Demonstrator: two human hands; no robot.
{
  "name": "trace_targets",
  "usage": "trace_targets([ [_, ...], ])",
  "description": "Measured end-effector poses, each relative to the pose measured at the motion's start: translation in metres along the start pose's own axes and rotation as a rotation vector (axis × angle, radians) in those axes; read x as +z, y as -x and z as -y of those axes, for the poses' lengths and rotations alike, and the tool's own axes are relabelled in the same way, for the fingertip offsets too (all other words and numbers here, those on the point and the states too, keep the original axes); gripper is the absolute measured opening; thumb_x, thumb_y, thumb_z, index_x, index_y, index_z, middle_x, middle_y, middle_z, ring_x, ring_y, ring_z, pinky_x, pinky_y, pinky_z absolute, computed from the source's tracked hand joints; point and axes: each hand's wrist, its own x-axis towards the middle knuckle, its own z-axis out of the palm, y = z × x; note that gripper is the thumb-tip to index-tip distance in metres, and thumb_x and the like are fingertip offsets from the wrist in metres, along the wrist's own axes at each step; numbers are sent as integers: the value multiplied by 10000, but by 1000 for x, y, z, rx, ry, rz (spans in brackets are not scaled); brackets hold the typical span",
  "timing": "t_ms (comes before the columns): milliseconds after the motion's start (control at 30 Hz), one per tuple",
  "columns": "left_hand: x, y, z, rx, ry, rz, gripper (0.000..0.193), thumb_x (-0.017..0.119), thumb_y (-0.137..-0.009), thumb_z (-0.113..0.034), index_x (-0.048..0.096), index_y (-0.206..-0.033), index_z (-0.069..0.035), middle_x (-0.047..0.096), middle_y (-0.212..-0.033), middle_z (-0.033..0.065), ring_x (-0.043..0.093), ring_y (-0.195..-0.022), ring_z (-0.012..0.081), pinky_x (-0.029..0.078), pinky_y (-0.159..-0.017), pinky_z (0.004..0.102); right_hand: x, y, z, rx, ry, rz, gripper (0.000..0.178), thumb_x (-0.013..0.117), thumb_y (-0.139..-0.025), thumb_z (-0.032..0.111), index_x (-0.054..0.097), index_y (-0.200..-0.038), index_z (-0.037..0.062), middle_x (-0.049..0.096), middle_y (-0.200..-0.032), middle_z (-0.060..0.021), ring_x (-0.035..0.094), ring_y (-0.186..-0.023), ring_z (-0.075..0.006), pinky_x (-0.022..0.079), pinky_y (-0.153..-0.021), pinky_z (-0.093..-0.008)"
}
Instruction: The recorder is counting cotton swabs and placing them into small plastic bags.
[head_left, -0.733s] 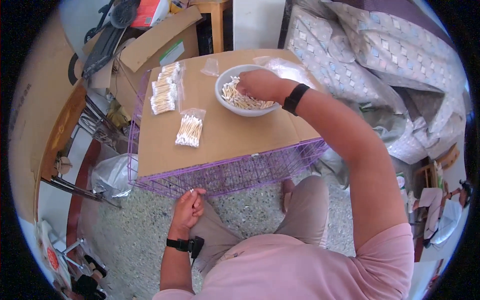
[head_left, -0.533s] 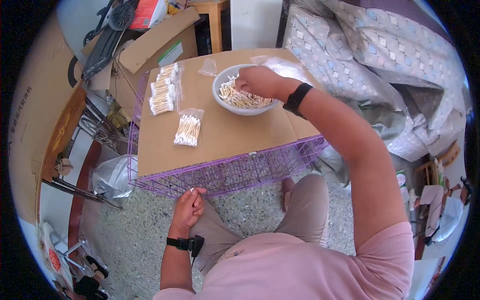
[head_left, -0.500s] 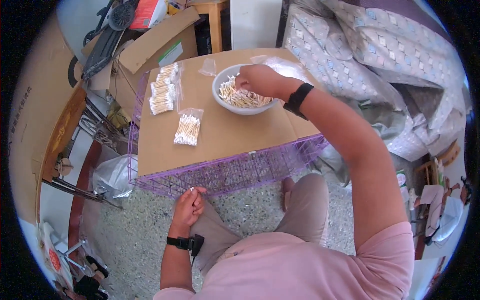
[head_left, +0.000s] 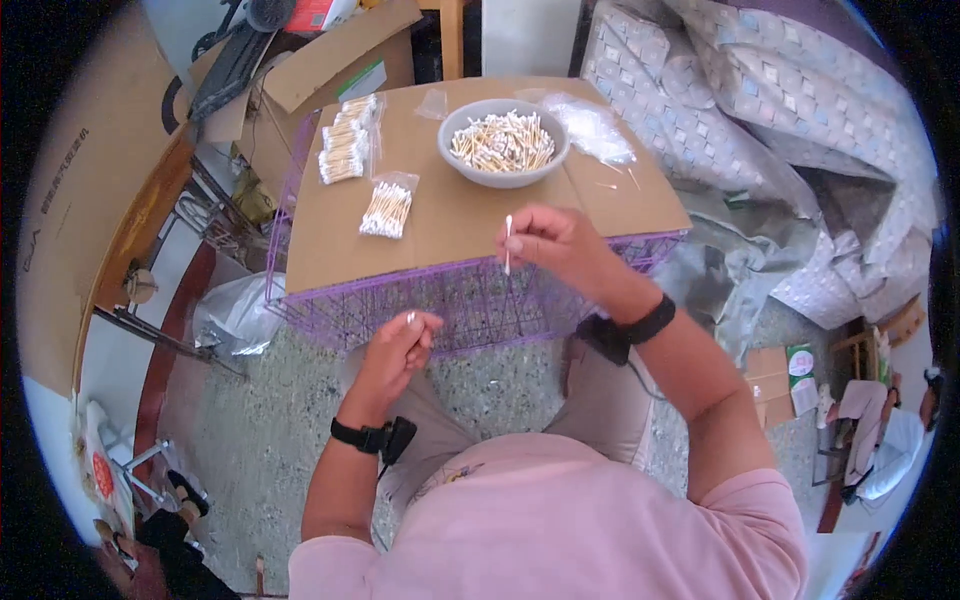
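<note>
Right hand (head_left: 560, 245) back from grey bowl (head_left: 503, 140) of cotton swabs, grip pinching one swab (head_left: 508, 243); left hand's (head_left: 395, 345) grip closed on swabs.

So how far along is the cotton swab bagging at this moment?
Done: a row of filled clear bags lies on the cardboard tabletop, with one more small bag of swabs nearer. In hand: the right hand pinches a single wooden cotton swab upright, while the left hand has its grip closed on a few swabs. Left: the grey round bowl is well filled with loose swabs.
</note>
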Motion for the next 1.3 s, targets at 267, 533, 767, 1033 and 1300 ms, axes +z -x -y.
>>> trace_targets([
  [267, 81, 7, -30, 89, 31, 132, 262, 593, -908, -176, 597, -1110, -9, 475, -685, -62, 343, -516, 11, 264, -444, 171, 54, 66, -26, 176, -356, -20, 201, 587, -916, 204, 608, -984, 16, 609, -853, -16, 561, -734, -87, 483, -675, -238],
  [533, 94, 17, -13, 75, 55, 200, 201, 614, -896, -177, 639, -1035, -34, 585, -764, -18, 477, -580, 31, 318, -461, 161, 68, 97, -26, 210, -422, -21, 188, 592, -914, 229, 624, -928, 44, 609, -818, -4, 554, -706, -81, 465, -647, -232],
  [767, 102, 25, -9, 90, 110, 248, 179, 607, -902, -171, 644, -1010, -33, 593, -757, -3, 538, -632, 58, 368, -485, 171, 74, 111, -28, 222, -495, 15, 185, 590, -913, 229, 622, -911, 47, 605, -803, 0, 552, -703, -79, 472, -656, -234],
  [1033, 115, 26, -10, 42, 156, 181, 272, 579, -920, -288, 636, -952, -24, 500, -655, -38, 390, -496, 29, 300, -435, 166, 66, 121, -32, 196, -476, 14, 180, 604, -904, 234, 615, -893, 55, 596, -795, 5, 554, -719, -77, 486, -674, -243],
  [1300, 111, 23, -4, 78, 135, 258, 227, 591, -917, -230, 647, -954, -13, 509, -664, -40, 403, -513, 29, 305, -442, 175, 66, 122, -35, 184, -483, 16, 152, 637, -882, 226, 612, -877, 76, 588, -783, 18, 544, -711, -69, 482, -666, -239],
])
